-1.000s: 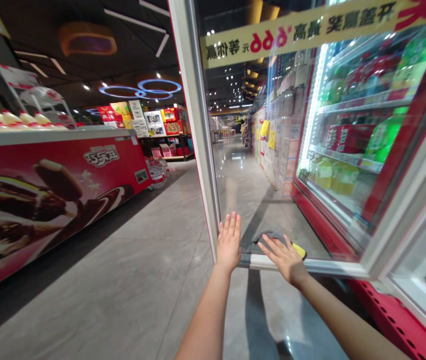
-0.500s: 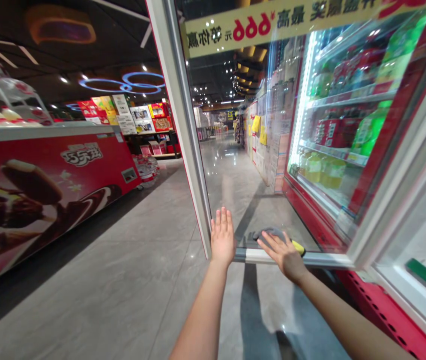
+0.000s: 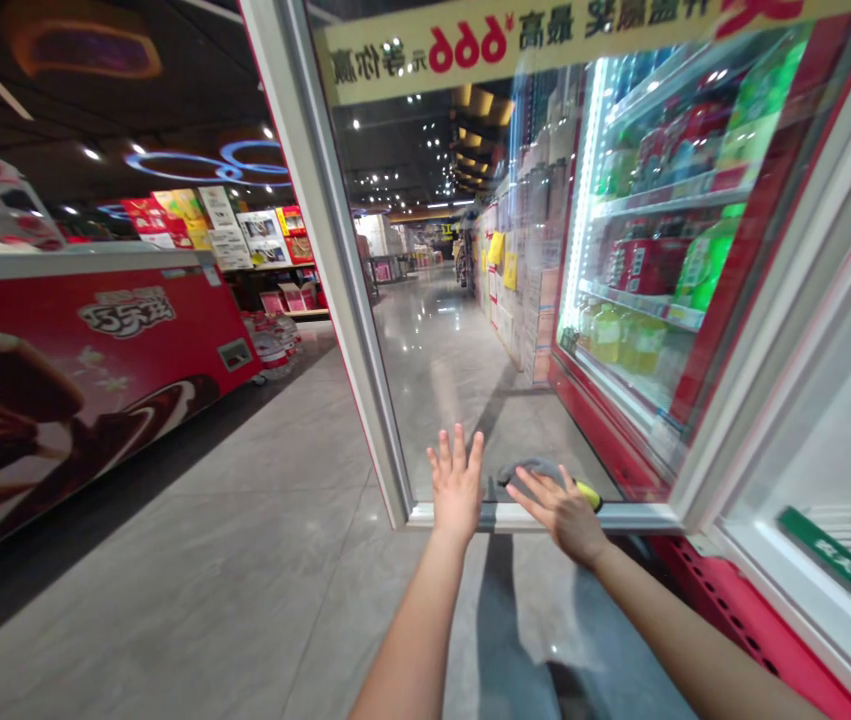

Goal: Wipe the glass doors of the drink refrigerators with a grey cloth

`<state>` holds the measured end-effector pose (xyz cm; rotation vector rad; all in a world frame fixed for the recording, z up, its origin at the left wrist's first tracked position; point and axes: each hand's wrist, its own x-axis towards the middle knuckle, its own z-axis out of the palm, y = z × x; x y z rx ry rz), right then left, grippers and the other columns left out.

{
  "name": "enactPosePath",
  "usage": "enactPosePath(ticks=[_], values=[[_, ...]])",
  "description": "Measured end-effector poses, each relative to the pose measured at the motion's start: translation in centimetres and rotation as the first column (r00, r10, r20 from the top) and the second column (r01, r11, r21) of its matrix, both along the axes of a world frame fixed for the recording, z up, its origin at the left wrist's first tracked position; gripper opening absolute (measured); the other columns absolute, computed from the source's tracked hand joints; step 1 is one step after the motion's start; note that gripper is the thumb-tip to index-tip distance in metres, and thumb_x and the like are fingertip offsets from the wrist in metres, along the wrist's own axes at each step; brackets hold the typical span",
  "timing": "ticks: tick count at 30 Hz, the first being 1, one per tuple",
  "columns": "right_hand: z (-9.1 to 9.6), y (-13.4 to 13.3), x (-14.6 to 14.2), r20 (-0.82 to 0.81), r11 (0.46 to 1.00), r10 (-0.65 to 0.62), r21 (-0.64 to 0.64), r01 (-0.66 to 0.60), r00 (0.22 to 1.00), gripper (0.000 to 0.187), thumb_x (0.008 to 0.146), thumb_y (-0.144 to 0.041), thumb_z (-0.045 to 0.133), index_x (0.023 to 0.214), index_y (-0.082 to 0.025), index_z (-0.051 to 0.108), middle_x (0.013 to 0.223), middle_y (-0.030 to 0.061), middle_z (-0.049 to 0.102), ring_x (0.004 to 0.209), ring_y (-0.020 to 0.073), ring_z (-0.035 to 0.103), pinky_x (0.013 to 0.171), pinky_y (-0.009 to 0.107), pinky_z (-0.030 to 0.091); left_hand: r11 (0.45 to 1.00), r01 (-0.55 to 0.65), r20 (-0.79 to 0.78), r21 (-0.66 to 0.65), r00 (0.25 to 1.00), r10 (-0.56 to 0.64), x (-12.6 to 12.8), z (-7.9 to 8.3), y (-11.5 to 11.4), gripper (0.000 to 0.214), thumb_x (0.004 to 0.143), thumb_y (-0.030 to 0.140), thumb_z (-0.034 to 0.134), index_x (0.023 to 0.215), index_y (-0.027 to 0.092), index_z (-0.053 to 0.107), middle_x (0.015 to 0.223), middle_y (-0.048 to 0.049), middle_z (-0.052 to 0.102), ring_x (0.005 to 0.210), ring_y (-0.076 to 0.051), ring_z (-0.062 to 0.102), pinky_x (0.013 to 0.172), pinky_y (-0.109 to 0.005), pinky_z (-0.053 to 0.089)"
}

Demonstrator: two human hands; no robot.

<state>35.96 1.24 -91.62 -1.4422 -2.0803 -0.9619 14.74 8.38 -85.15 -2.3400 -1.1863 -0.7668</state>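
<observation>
A glass door with a pale metal frame stands swung out from a drinks cooler. My left hand is open at the lower left of the pane, fingers spread, just above the bottom rail. I cannot tell if its palm touches the glass. To its right, my right hand presses a grey cloth against the lower pane with its fingers laid out over it. A yellow part of the cloth shows beyond the hand, and the rest is covered.
Bottles of drink stand on lit shelves, seen through or reflected in the pane. A yellow sticker strip crosses the door's top. On the left is a red ice-cream freezer. Grey tiled floor lies between, and the cooler's red base runs at right.
My left hand has shifted right, away from the door's side frame, and its fingers have spread. The right hand stays on the cloth. The view has turned slightly right.
</observation>
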Motion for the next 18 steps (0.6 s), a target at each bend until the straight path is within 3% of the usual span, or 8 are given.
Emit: enactPosePath(ticks=[2, 4, 7, 9, 11, 14, 16, 18], values=[[0.1, -0.1, 0.7, 0.05, 0.998, 0.063, -0.026, -0.061, 0.997, 0.061, 0.092, -0.011, 0.051, 0.147, -0.037, 0.053, 0.152, 0.004, 0.055, 0.125, 0.0216, 0.06, 0.118, 0.052, 0.032, 1.0, -0.011, 0.005, 0.0, 1.0, 0.011, 0.2, -0.2, 0.1, 0.113, 0.07, 0.023, 0.087, 0.162, 0.027, 0.023, 0.17, -0.0187, 0.009, 0.155, -0.04, -0.001, 0.12, -0.07, 0.021], [0.9, -0.2, 1.8, 0.031, 1.0, 0.031, 0.002, -0.031, 0.999, 0.063, 0.091, -0.01, 0.052, 0.147, -0.039, 0.052, 0.152, 0.0037, 0.056, 0.127, 0.0224, 0.059, 0.119, 0.053, 0.03, 1.0, -0.019, 0.01, 0.004, 1.0, 0.019, 0.3, -0.4, 0.2, 0.115, 0.067, 0.031, 0.091, 0.161, 0.026, 0.025, 0.169, -0.0204, 0.01, 0.155, -0.042, 0.001, 0.12, -0.071, 0.02], [1.5, -0.7, 3.6, -0.118, 0.981, -0.174, 0.071, 0.183, 0.978, 0.067, 0.087, -0.01, 0.055, 0.149, -0.037, 0.051, 0.154, 0.009, 0.053, 0.132, 0.0303, 0.056, 0.118, 0.061, 0.029, 0.999, -0.032, 0.016, 0.017, 0.999, 0.031, 0.4, -0.5, 0.6, 0.114, 0.067, 0.032, 0.091, 0.161, 0.026, 0.028, 0.169, -0.0213, 0.011, 0.155, -0.043, 0.002, 0.119, -0.072, 0.02], [0.7, -1.1, 4.1, -0.217, 0.944, -0.3, 0.072, 0.321, 0.929, 0.068, 0.087, -0.012, 0.056, 0.152, -0.031, 0.048, 0.157, 0.0153, 0.048, 0.137, 0.0371, 0.051, 0.112, 0.064, 0.036, 0.999, -0.036, 0.018, 0.032, 0.999, 0.035, 0.5, -0.7, 0.8, 0.111, 0.069, 0.028, 0.09, 0.161, 0.027, 0.028, 0.169, -0.0205, 0.009, 0.155, -0.043, 0.003, 0.119, -0.072, 0.02], [-0.7, -1.4, 3.9, -0.258, 0.925, -0.353, 0.047, 0.376, 0.899, 0.069, 0.087, -0.015, 0.055, 0.154, -0.027, 0.045, 0.159, 0.0199, 0.043, 0.139, 0.0409, 0.048, 0.105, 0.063, 0.044, 0.998, -0.04, 0.024, 0.056, 0.999, 0.039, 0.6, -0.9, 1.0, 0.109, 0.071, 0.025, 0.087, 0.161, 0.028, 0.027, 0.17, -0.0194, 0.008, 0.155, -0.042, 0.004, 0.12, -0.072, 0.021], [-1.7, -1.4, 3.1, -0.172, 0.959, -0.28, -0.004, 0.284, 0.944, 0.066, 0.088, -0.014, 0.055, 0.152, -0.031, 0.048, 0.159, 0.0168, 0.044, 0.138, 0.0372, 0.05, 0.106, 0.061, 0.044, 0.993, -0.06, 0.047, 0.099, 0.997, 0.055, 0.9, -1.4, 1.1, 0.105, 0.071, 0.019, 0.085, 0.16, 0.027, 0.029, 0.169, -0.0186, 0.011, 0.155, -0.041, 0.006, 0.121, -0.072, 0.021], [-0.9, -1.2, 3.2, -0.098, 0.979, -0.205, -0.035, 0.203, 0.974, 0.065, 0.088, -0.011, 0.054, 0.148, -0.036, 0.052, 0.157, 0.0114, 0.049, 0.136, 0.0324, 0.053, 0.113, 0.061, 0.038, 0.992, -0.06, 0.049, 0.114, 0.997, 0.055, 1.1, -1.6, 1.2, 0.102, 0.074, 0.015, 0.082, 0.16, 0.025, 0.029, 0.169, -0.0186, 0.015, 0.155, -0.038, 0.008, 0.122, -0.07, 0.02], [0.6, -1.1, 4.2, -0.126, 0.976, -0.216, 0.01, 0.219, 0.968, 0.064, 0.088, -0.008, 0.051, 0.147, -0.035, 0.054, 0.155, 0.0097, 0.051, 0.137, 0.032, 0.052, 0.116, 0.064, 0.034, 0.992, -0.044, 0.037, 0.116, 0.999, 0.04, 1.3, -1.8, 1.2, 0.097, 0.078, 0.011, 0.076, 0.161, 0.022, 0.026, 0.167, -0.0189, 0.021, 0.156, -0.034, 0.012, 0.124, -0.065, 0.019]])
